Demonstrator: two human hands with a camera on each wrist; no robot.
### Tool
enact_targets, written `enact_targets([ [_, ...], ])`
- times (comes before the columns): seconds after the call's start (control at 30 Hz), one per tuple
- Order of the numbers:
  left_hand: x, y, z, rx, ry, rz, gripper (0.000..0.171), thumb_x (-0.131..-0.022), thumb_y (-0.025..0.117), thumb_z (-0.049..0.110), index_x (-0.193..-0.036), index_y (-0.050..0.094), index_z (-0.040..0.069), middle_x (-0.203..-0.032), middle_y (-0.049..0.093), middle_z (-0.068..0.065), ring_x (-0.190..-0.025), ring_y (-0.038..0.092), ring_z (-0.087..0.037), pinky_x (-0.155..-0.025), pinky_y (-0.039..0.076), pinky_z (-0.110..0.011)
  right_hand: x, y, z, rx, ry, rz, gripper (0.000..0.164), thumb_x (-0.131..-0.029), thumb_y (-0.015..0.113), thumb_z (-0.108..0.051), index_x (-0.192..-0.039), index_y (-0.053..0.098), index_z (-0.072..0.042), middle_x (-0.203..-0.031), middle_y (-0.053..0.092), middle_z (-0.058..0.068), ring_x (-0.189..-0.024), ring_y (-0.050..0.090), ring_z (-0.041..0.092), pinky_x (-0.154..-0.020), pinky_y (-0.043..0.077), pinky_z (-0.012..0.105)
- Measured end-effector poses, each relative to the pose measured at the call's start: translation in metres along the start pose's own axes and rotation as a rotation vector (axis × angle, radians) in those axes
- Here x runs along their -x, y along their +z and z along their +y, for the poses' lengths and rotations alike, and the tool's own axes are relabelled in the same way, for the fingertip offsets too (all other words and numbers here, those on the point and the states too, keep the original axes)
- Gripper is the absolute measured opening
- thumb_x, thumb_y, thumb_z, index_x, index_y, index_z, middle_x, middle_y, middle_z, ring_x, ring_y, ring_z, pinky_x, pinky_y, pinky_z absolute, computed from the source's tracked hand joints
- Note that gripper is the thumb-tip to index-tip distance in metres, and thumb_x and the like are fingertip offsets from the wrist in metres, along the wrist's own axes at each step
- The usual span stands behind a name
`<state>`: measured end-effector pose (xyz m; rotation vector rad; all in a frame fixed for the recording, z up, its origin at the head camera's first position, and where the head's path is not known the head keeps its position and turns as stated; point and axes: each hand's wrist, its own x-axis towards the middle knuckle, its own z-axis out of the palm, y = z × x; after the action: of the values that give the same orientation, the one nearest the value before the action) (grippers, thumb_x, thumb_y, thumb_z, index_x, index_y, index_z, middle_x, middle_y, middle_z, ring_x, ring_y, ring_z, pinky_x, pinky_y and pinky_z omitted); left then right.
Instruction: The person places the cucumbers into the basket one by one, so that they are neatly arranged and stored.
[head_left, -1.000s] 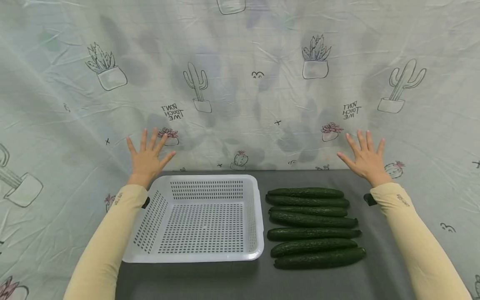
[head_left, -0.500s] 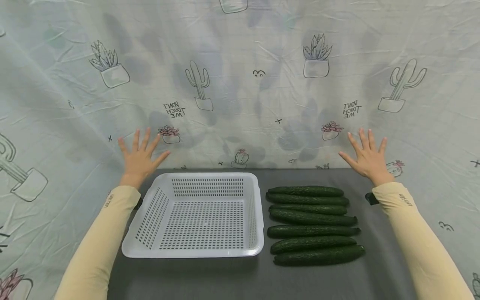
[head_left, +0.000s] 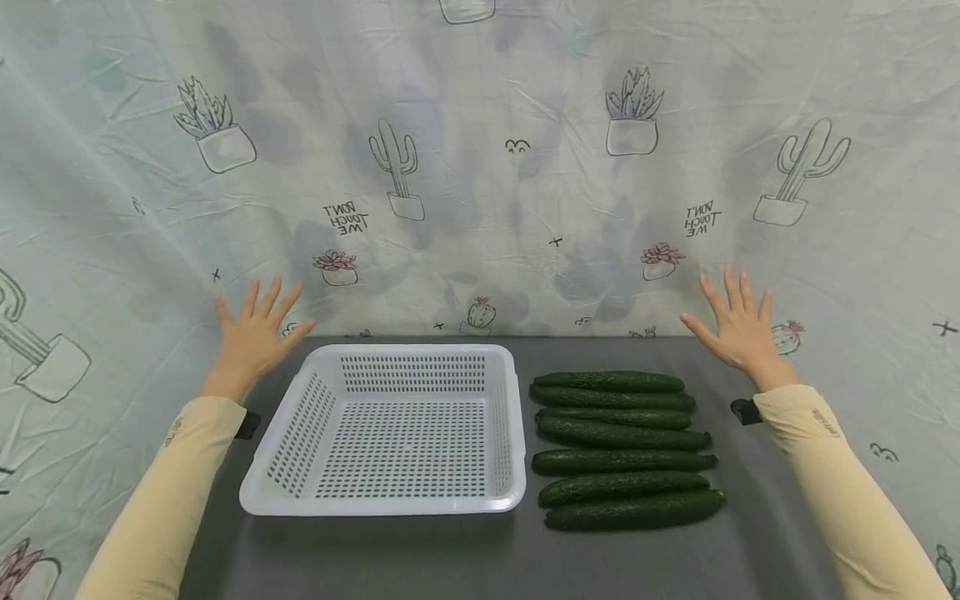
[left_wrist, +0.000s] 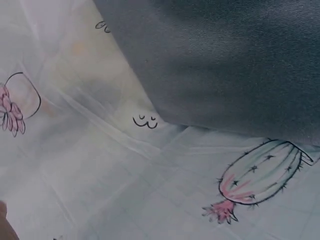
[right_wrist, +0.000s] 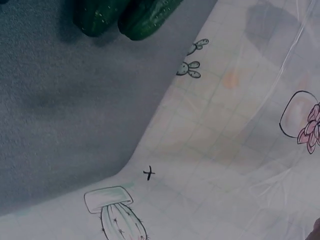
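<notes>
My left hand (head_left: pixel 253 337) is raised with its fingers spread, just beyond the far left corner of a white perforated plastic basket (head_left: pixel 512 442). Nothing is held in it. Fingers fanned out and holding nothing, my right hand (head_left: pixel 741 333) hovers past the back right of several dark green cucumbers (head_left: pixel 626 461). These lie side by side, roughly crosswise, to the right of the basket. Two cucumber ends (right_wrist: pixel 142 22) show at the top of the right wrist view. In the left wrist view only a sliver of a finger shows at the lower left edge.
A grey tabletop (head_left: pixel 420 558) carries the basket and the cucumbers. Behind it and along both sides hangs a pale curtain (head_left: pixel 465 167) printed with potted cacti. The table's back left corner (left_wrist: pixel 165 117) shows in the left wrist view.
My left hand has moved left and a little nearer, away from the basket's corner. My right hand has lowered slightly. The basket and cucumbers stay in place.
</notes>
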<state>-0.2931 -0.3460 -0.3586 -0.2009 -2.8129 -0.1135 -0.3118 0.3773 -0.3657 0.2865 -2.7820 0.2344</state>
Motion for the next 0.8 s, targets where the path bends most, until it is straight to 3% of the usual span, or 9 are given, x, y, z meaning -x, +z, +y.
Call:
enact_targets([
  [0.13, 0.008, -0.003, -0.004, 0.022, 0.040, -0.010, 0.073, -0.090, 0.038, 0.063, -0.150, 0.011, 0.030, -0.156, 0.007, -0.010, -0.142, -0.009, -0.032, -0.098, -0.025, -0.061, 0.009, 0.001, -0.003, -0.025, 0.000, -0.001, 0.075, -0.094, 0.037, -0.055, -0.151, 0.002, -0.021, -0.153, -0.016, 0.014, -0.138, -0.022, 0.034, -0.101, -0.019, 0.063],
  [0.3, 0.023, -0.001, -0.007, 0.037, 0.073, -0.079, 0.073, -0.090, 0.041, 0.061, -0.149, 0.021, 0.023, -0.154, 0.013, -0.015, -0.139, 0.006, -0.043, -0.099, -0.017, -0.066, 0.021, 0.000, -0.007, -0.080, 0.011, 0.004, 0.073, -0.093, 0.042, -0.052, -0.151, 0.009, -0.020, -0.154, -0.007, 0.020, -0.138, -0.019, 0.036, -0.101, -0.018, 0.063],
  [0.47, 0.040, 0.007, -0.008, 0.093, 0.036, -0.137, 0.071, -0.090, 0.045, 0.058, -0.146, 0.029, 0.018, -0.148, 0.025, -0.025, -0.126, 0.028, -0.053, -0.095, 0.019, -0.071, 0.034, -0.001, -0.009, -0.113, 0.000, 0.002, 0.072, -0.093, 0.046, -0.049, -0.150, 0.014, -0.018, -0.153, -0.003, 0.024, -0.138, -0.013, 0.041, -0.101, -0.015, 0.065],
  [0.6, 0.053, 0.013, -0.011, 0.201, -0.014, -0.200, 0.074, -0.089, 0.049, 0.058, -0.148, 0.026, 0.020, -0.146, 0.025, -0.028, -0.125, 0.029, -0.054, -0.088, 0.027, -0.071, 0.046, 0.001, -0.012, -0.134, -0.015, 0.007, 0.073, -0.092, 0.050, -0.046, -0.149, 0.020, -0.013, -0.152, -0.002, 0.026, -0.138, -0.012, 0.043, -0.102, -0.011, 0.067],
  [0.7, 0.061, 0.018, -0.012, 0.347, -0.033, -0.252, 0.074, -0.089, 0.052, 0.054, -0.149, 0.023, 0.022, -0.148, 0.022, -0.027, -0.129, 0.023, -0.053, -0.091, 0.023, -0.071, 0.054, 0.003, -0.014, -0.154, -0.023, 0.011, 0.074, -0.090, 0.054, -0.045, -0.148, 0.023, -0.011, -0.151, 0.000, 0.028, -0.137, -0.009, 0.046, -0.102, -0.006, 0.068],
  [0.8, 0.070, 0.024, -0.012, 0.481, -0.047, -0.283, 0.074, -0.089, 0.056, 0.048, -0.149, 0.021, 0.023, -0.149, 0.021, -0.026, -0.128, 0.024, -0.054, -0.088, 0.026, -0.071, 0.063, 0.007, -0.017, -0.166, -0.038, 0.015, 0.074, -0.088, 0.058, -0.043, -0.147, 0.027, -0.009, -0.149, 0.007, 0.032, -0.136, -0.003, 0.050, -0.101, 0.000, 0.070],
])
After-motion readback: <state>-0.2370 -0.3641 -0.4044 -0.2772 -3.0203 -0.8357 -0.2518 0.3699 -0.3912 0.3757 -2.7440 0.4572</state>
